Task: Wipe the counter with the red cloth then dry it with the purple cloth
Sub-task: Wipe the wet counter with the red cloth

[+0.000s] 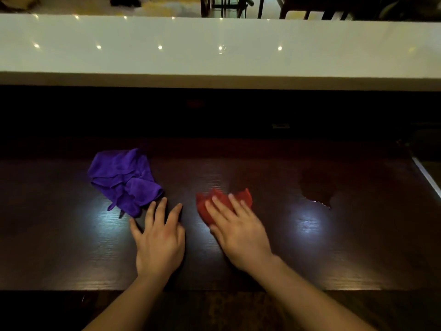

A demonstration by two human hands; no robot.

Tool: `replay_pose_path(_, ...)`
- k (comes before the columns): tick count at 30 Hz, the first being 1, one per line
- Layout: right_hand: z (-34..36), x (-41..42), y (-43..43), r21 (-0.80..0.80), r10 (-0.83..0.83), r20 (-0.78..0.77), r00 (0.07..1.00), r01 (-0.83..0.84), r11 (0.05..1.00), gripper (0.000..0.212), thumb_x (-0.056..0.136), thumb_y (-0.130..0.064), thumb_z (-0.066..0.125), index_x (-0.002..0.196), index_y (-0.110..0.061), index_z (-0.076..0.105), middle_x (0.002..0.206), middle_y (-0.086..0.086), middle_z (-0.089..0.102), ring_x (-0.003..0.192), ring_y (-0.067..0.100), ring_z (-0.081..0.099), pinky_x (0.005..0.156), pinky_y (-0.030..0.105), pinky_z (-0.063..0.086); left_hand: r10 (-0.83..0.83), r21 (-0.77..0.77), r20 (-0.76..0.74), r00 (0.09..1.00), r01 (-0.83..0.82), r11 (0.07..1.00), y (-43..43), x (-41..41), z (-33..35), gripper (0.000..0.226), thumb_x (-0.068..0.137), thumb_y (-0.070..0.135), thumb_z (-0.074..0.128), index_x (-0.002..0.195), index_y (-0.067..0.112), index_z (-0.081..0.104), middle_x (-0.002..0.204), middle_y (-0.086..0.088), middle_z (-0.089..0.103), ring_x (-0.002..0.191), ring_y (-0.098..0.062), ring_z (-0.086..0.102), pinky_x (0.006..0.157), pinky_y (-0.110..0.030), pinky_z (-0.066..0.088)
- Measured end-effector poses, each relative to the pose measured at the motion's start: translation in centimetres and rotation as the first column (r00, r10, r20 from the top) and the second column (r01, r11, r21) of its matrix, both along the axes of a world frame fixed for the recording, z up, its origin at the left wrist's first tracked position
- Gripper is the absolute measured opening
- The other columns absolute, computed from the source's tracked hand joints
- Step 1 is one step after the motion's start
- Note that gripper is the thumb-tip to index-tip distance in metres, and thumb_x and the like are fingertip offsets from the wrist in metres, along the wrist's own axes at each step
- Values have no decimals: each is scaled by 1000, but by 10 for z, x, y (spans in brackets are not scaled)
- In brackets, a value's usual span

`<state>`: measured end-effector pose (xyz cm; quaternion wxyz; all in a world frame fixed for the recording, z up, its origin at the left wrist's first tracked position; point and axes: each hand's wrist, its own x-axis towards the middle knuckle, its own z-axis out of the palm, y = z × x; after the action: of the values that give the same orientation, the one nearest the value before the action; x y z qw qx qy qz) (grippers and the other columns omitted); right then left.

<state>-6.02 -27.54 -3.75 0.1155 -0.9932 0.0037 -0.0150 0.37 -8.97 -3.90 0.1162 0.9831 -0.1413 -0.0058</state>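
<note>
A bar: raised white ledge (214,44) (chairs (224,5) beyond).

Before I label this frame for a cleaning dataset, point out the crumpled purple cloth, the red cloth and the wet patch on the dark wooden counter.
crumpled purple cloth (124,177): head view, middle of its folds.
red cloth (202,206): head view, exposed left part beside the right hand's fingers.
wet patch (317,187): head view, centre of the dark puddle.

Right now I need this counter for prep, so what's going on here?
A person is wiping the dark wooden counter. Their right hand presses flat on the red cloth; the left hand rests flat on the bare wood, not on any cloth. The purple cloth lies crumpled just beyond it, unused. A wet patch shows to the right.
</note>
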Motion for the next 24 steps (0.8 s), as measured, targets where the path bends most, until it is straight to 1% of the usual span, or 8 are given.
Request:
replay_pose_path(3, -5, -39, -41, -69, -12, 1, 1000, 12, 998, 56, 97, -50, 36, 149, -32, 30, 152, -9, 41, 142, 22, 35, 116, 39, 30, -10, -3, 15, 1000, 10, 1000, 0, 0, -1, 53, 89, 38, 32, 138, 29, 50, 153, -8, 40, 145, -26, 26, 111, -68, 11)
replay_pose_path(8, 8, -13, -95, -65, -429, -39, 903, 426, 903, 55, 101, -42, 36, 152, -25, 25, 157, -4, 32, 147, 28, 24, 119, 42, 22, -14, 28, 18, 1000, 14, 1000, -2, -1, -1, 52, 89, 38, 32, 137, 26, 49, 151, -10, 41, 144, -29, 28, 110, -71, 13)
replay_pose_path(10, 4, -33, -65, -82, -349, -5, 937, 348, 934, 56, 99, -42, 39, 151, -24, 29, 155, -1, 36, 144, 31, 31, 117, 43, 29, -24, 47, 11, 1000, 23, 999, -4, -2, 1, 53, 89, 40, 32, 138, 25, 49, 151, -12, 41, 144, -30, 28, 109, -72, 13)
replay_pose_path(13, 0, -91, -40, -61, -108, -22, 994, 106, 993, 55, 98, -49, 35, 150, -32, 28, 154, -10, 38, 143, 21, 33, 115, 40, 33, -34, 97, 1, 999, 33, 995, -5, -4, 4, 59, 89, 45, 30, 141, 22, 46, 153, -14, 39, 144, -33, 26, 109, -73, 13)
replay_pose_path(16, 4, -116, -84, -79, -180, 13, 984, 180, 980, 53, 96, -46, 38, 145, -27, 40, 147, -7, 47, 137, 21, 44, 110, 41, 39, -36, 133, -11, 999, 37, 990, -8, -5, 5, 64, 90, 51, 26, 144, 22, 44, 153, -17, 37, 144, -37, 26, 109, -72, 16)
replay_pose_path(18, 4, -122, -123, -102, -382, 64, 922, 387, 917, 49, 96, -37, 45, 141, -19, 48, 143, 2, 53, 131, 28, 51, 106, 44, 41, 15, 112, -44, 999, -10, 994, -20, -4, 6, 62, 93, 56, 25, 147, 27, 36, 155, -18, 32, 145, -38, 19, 110, -72, 13)
replay_pose_path(21, 11, -117, -175, -91, -657, -12, 754, 653, 751, 51, 101, -37, 40, 148, -18, 35, 152, 4, 41, 141, 28, 36, 114, 44, 34, 149, 59, -117, 982, -143, 988, -46, -2, 5, 63, 93, 59, 28, 150, 32, 26, 158, -21, 21, 147, -40, 6, 111, -73, 1)
replay_pose_path(24, 20, -89, -186, -78, -758, -65, 648, 755, 652, 55, 102, -44, 29, 152, -23, 23, 159, -4, 27, 147, 22, 23, 117, 41, 28, 166, 88, -94, 982, -158, 983, -56, -7, -1, 67, 92, 59, 28, 151, 28, 24, 157, -25, 17, 147, -43, 2, 110, -74, -3)
